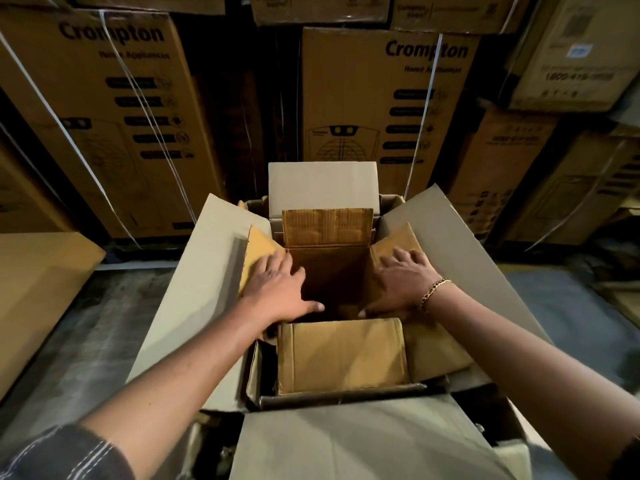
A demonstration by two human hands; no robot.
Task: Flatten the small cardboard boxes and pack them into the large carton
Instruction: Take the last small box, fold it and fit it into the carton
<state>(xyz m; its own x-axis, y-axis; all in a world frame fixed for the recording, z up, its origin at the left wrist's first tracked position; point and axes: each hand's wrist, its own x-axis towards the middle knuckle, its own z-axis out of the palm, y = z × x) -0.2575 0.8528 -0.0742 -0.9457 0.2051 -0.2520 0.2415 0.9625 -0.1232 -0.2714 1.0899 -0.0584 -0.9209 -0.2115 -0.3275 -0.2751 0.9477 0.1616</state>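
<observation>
A small brown cardboard box [329, 271] stands open inside the large carton [204, 271], whose grey flaps are spread outward. My left hand [280, 289] lies flat on the small box's left flap, fingers apart. My right hand [401, 285], with a gold bracelet at the wrist, presses on the right flap. The far flap [327, 226] stands upright. The near flap [341, 355] folds toward me. The small box's inside is dark and looks empty.
Tall printed cartons [384, 98] with white straps are stacked like a wall behind. A flat cardboard sheet [38, 289] lies at the left on the grey floor [86, 341]. More cartons [571, 188] stand at the right.
</observation>
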